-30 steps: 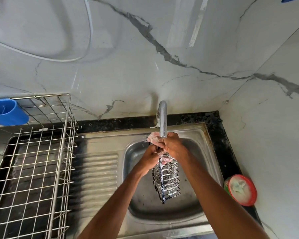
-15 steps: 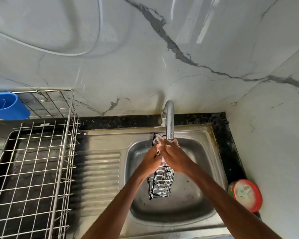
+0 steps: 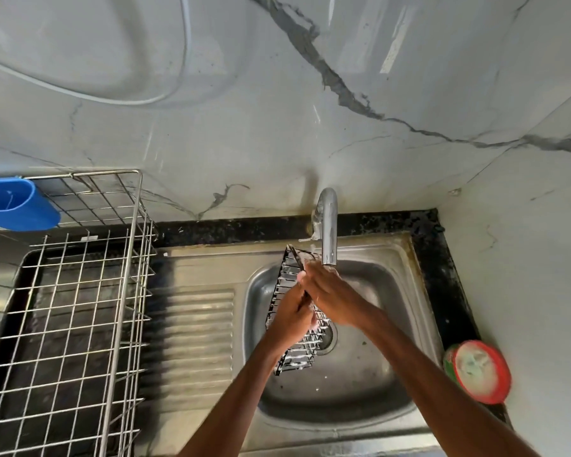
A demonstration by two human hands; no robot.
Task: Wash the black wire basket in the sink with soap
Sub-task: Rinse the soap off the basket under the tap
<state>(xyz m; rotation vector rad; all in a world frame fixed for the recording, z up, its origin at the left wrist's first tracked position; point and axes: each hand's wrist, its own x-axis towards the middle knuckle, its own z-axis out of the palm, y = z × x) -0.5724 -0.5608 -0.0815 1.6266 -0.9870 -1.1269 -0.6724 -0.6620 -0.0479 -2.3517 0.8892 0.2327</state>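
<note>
Over the steel sink (image 3: 370, 400) the black wire basket (image 3: 299, 356) hangs tilted, its upper end just left of the tap spout (image 3: 329, 232) and its lower end over the drain. Soap foam clings to its lower wires. My left hand (image 3: 289, 319) grips the basket at its middle from the left. My right hand (image 3: 332, 293) lies across the basket's upper half, fingers pointing toward the spout, and holds a pinkish cloth (image 3: 314, 322) against the wires. Most of the cloth is hidden between the hands.
A red-rimmed tub of soap paste (image 3: 480, 371) sits on the black counter right of the sink. A steel wire dish rack (image 3: 80, 308) stands to the left with a blue plastic holder (image 3: 14, 204) on its back edge. Marble walls close off the back and right.
The basket has swung from hanging straight down to a tilt, its top now up beside the spout. Both hands have slid from its top end to its middle.
</note>
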